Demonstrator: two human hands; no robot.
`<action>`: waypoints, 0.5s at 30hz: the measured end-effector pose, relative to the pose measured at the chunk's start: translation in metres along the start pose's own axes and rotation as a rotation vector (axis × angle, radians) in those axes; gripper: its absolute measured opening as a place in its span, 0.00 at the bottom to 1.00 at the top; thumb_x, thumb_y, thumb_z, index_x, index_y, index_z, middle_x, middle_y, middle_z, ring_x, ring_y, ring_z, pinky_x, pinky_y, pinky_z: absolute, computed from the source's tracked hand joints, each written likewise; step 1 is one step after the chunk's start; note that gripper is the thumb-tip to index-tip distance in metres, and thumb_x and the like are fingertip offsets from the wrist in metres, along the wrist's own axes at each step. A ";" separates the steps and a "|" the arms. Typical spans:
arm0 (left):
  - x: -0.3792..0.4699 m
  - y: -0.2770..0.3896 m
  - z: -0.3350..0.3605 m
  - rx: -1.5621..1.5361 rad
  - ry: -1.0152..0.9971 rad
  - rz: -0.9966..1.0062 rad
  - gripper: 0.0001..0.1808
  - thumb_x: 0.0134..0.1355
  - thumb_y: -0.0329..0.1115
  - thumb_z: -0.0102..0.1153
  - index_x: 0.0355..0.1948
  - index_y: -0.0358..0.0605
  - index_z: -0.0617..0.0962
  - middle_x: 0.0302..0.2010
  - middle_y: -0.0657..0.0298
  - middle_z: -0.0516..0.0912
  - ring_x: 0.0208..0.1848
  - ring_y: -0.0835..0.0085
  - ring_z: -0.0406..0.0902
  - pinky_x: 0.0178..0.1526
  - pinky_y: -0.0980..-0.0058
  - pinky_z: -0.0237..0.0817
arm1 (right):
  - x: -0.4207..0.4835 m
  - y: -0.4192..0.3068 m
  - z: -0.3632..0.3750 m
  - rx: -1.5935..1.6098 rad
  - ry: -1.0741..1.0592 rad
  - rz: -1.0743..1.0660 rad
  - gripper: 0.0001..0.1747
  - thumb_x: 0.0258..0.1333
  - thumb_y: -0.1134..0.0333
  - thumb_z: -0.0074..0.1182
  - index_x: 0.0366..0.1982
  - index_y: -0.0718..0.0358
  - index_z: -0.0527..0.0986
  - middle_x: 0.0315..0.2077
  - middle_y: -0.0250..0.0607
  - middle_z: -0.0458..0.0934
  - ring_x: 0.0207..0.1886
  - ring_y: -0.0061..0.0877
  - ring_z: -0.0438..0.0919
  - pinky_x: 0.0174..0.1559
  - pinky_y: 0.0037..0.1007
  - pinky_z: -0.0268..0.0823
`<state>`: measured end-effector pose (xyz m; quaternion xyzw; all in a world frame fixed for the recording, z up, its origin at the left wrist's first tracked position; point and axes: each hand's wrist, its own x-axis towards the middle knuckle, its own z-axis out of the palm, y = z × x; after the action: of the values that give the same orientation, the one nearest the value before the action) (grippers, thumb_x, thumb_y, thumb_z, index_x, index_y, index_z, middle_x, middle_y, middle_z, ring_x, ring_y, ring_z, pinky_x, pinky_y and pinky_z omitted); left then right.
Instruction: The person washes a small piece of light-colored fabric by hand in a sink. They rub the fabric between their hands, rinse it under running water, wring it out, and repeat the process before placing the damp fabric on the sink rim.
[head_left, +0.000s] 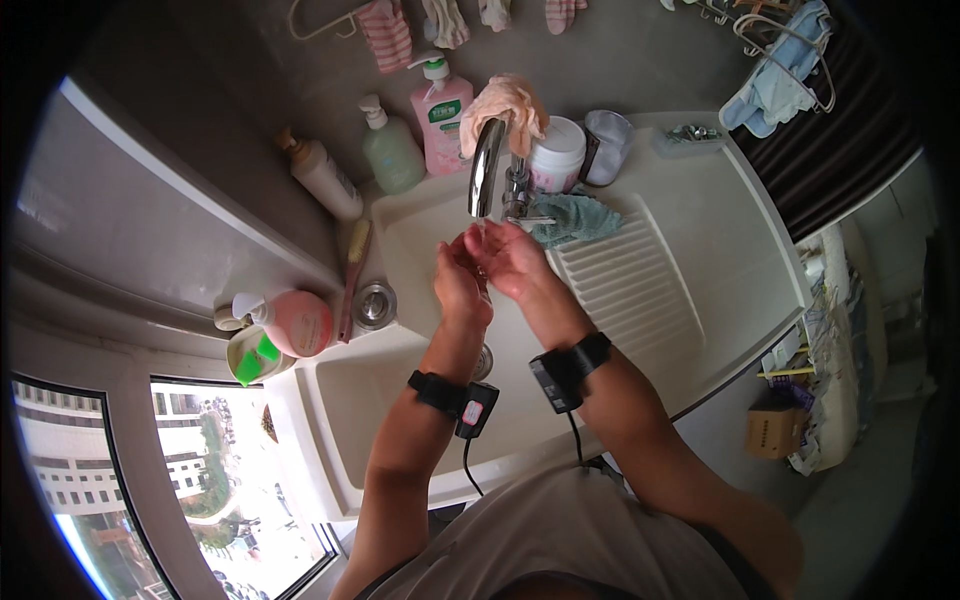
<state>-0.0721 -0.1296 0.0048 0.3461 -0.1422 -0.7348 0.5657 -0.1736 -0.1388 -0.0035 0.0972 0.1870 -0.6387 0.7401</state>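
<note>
My left hand (459, 283) and my right hand (512, 259) are cupped side by side, palms turned up, just under the spout of a chrome faucet (486, 176). A thin stream of water (482, 231) runs from the spout onto the fingers. Neither hand appears to hold any object. Both are above the basin of a white laundry sink (401, 229), whose drain (484, 361) is partly covered by my left forearm. A peach-coloured cloth (517, 101) drapes over the faucet's top. Beside the faucet lever (536, 221), near my right fingers, lies a crumpled teal cloth (577, 217).
Pump bottles (442, 124) and a white tub (559, 154) line the back rim. A scrub brush (355, 277), a metal sink strainer (375, 305) and a pink pump bottle (300, 322) stand left. A ridged washboard (622, 285) slopes right. Socks (386, 34) hang above. Cables trail from wrist-worn devices (477, 409).
</note>
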 end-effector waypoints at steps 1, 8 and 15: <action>-0.001 -0.001 0.001 -0.025 -0.009 -0.014 0.24 0.74 0.48 0.35 0.48 0.38 0.76 0.46 0.57 0.81 0.50 0.65 0.77 0.58 0.68 0.68 | -0.004 -0.011 0.001 -0.034 0.060 -0.085 0.22 0.73 0.59 0.33 0.45 0.73 0.69 0.43 0.54 0.76 0.46 0.42 0.78 0.55 0.42 0.73; -0.003 -0.017 0.008 -0.036 0.037 -0.094 0.19 0.73 0.46 0.39 0.45 0.41 0.75 0.49 0.58 0.80 0.51 0.65 0.77 0.60 0.67 0.67 | -0.010 -0.077 0.011 -0.608 0.353 -0.393 0.21 0.68 0.63 0.40 0.49 0.75 0.67 0.49 0.56 0.73 0.53 0.43 0.74 0.58 0.42 0.69; -0.001 -0.021 -0.003 0.017 0.011 -0.134 0.19 0.71 0.41 0.44 0.52 0.38 0.74 0.50 0.58 0.80 0.50 0.68 0.78 0.56 0.71 0.69 | -0.008 -0.091 0.024 -2.543 0.282 -0.747 0.16 0.59 0.55 0.53 0.33 0.62 0.80 0.33 0.46 0.83 0.39 0.39 0.82 0.44 0.40 0.73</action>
<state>-0.0856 -0.1219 -0.0095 0.3636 -0.1220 -0.7679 0.5131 -0.2606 -0.1556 0.0305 -0.6486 0.7387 -0.1688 0.0714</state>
